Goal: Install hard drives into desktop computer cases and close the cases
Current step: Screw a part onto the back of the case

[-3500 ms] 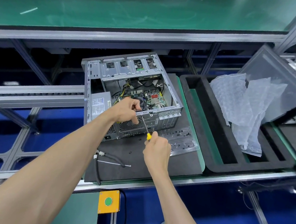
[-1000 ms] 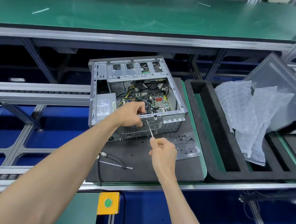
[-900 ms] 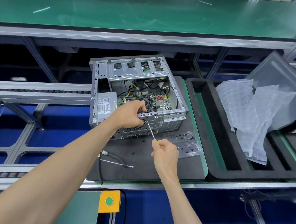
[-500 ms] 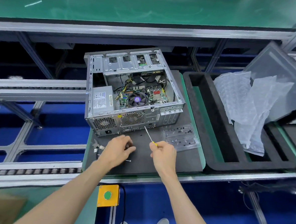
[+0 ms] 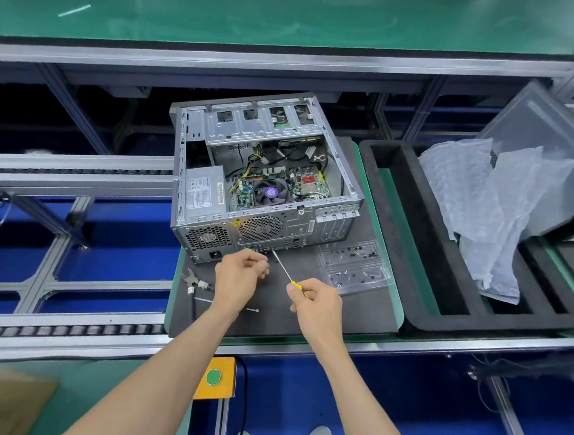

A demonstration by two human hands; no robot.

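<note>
Both hands have come back from the open computer case [image 5: 267, 186] and now hover over the dark mat [image 5: 357, 309] in front of it. The right hand [image 5: 317, 306] pinches a yellow-handled screwdriver [image 5: 284, 272], its thin shaft slanting up and left, tip aimed at the case's rear panel near the port row. The left hand [image 5: 238, 275] has fingers curled by that tip; whether it holds a screw cannot be told. The case lies on its side, open face up, rear fans toward the person. A clear screw tray [image 5: 353, 266] sits just right of it. Any installed drive is hard to make out.
</note>
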